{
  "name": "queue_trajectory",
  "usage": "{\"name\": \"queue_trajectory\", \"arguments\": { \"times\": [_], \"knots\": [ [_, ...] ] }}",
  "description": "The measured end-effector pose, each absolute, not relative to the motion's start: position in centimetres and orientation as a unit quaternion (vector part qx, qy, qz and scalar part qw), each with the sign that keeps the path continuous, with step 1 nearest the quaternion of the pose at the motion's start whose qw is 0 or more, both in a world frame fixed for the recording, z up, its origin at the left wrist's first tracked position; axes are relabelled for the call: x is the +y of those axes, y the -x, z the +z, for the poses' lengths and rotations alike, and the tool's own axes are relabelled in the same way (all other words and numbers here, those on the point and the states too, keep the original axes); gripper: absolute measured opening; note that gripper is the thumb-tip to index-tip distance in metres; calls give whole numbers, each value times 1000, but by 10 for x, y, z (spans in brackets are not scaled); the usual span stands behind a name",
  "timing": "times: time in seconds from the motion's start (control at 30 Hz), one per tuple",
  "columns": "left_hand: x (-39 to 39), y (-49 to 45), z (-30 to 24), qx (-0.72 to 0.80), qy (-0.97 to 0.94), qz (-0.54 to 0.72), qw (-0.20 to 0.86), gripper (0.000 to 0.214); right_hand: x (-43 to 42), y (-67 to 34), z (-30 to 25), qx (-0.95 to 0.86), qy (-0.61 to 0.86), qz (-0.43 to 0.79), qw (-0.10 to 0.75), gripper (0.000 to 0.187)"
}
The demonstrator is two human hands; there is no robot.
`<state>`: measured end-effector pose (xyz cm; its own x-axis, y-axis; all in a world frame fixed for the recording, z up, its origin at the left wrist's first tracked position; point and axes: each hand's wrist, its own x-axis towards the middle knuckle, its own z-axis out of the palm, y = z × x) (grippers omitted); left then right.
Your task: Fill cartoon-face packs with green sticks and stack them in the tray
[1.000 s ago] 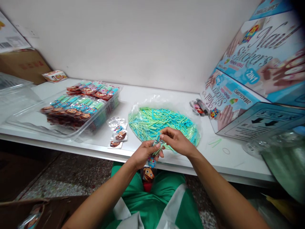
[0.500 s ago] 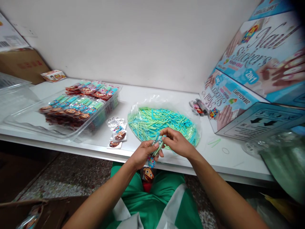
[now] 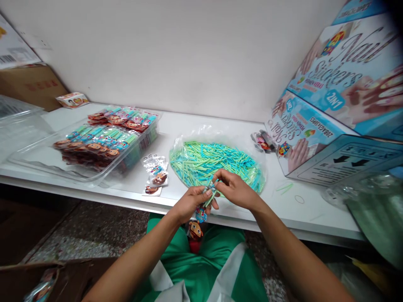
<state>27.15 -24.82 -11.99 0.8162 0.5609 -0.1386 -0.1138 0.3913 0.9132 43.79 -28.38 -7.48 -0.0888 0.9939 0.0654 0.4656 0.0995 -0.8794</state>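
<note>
In front of the table edge, my left hand (image 3: 193,203) is closed on a small printed packet (image 3: 200,214) with a cartoon face hanging below it. A few thin green and blue sticks (image 3: 210,200) lie between its thumb and fingers. My right hand (image 3: 234,188) meets it from the right, thumb and forefinger pinched at the upper ends of the sticks. The fingers hide the packet's mouth. Just behind my hands is a clear bag (image 3: 206,133) spread open with a heap of loose green and blue sticks (image 3: 214,161).
At left, a clear plastic tray (image 3: 94,181) holds stacked filled packets (image 3: 103,140). Several flat packets (image 3: 156,174) lie beside it. Nail sticker boxes (image 3: 327,96) stand at right, near loose sticks (image 3: 285,188) and a rubber band (image 3: 299,199). A cardboard carton (image 3: 78,279) sits low at left.
My hands stay together at the packet, with only small finger movements around the sticks. The view has shifted very slightly; the things on the table are where they were.
</note>
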Motion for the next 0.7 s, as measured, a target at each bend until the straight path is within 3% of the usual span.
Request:
{"name": "queue_trajectory", "arguments": {
  "times": [0.23,0.33,0.7],
  "knots": [
    [-249,-270,-116,235,-539,203,783,40,-283,-437,-72,-655,554,334,391,21],
    [-247,-269,-113,252,-561,253,747,38,-285,-438,-76,-642,584,314,385,20],
    [-243,-263,-111,257,-571,352,696,35,-296,-427,-78,-669,532,286,432,47]
  ]
}}
